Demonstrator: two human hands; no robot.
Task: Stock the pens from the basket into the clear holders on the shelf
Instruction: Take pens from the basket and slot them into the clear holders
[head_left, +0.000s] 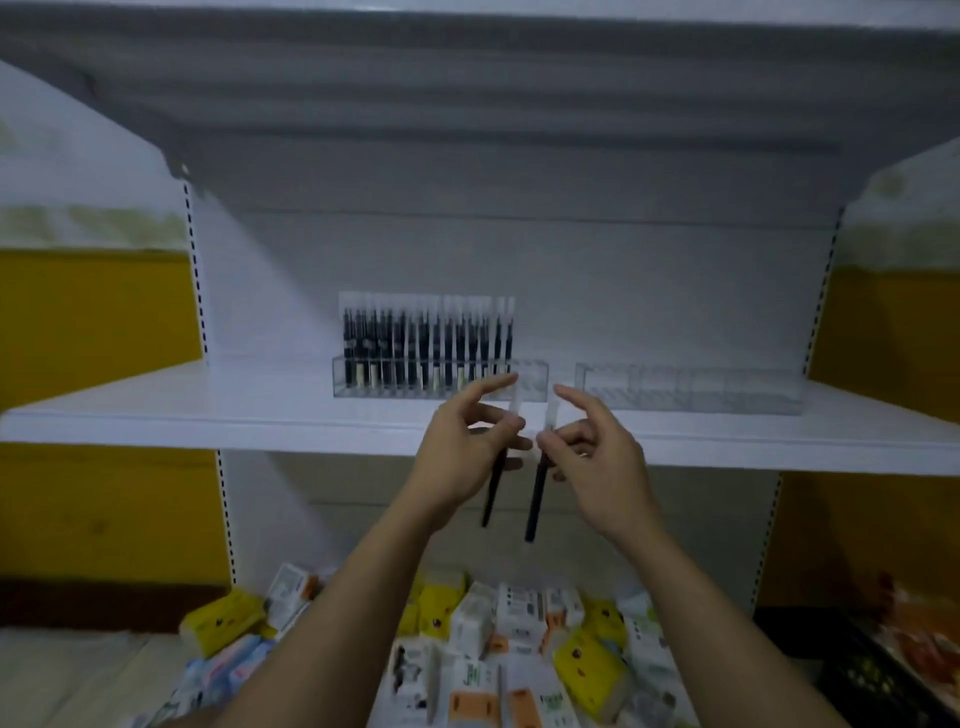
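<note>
Pinching black pen (492, 499) in left hand (467, 447), second pen (536, 499) in right hand (602, 462); lightly held, might snag on crowded clear holder (537, 388) and drop.

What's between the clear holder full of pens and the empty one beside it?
Nothing. The head view shows only a narrow strip of bare shelf between the filled holder and the empty holder; the right hand has a fingertip in front of it.

Left pen (491, 493) in left hand (462, 452), right pen (535, 499) in right hand (602, 462)
</note>
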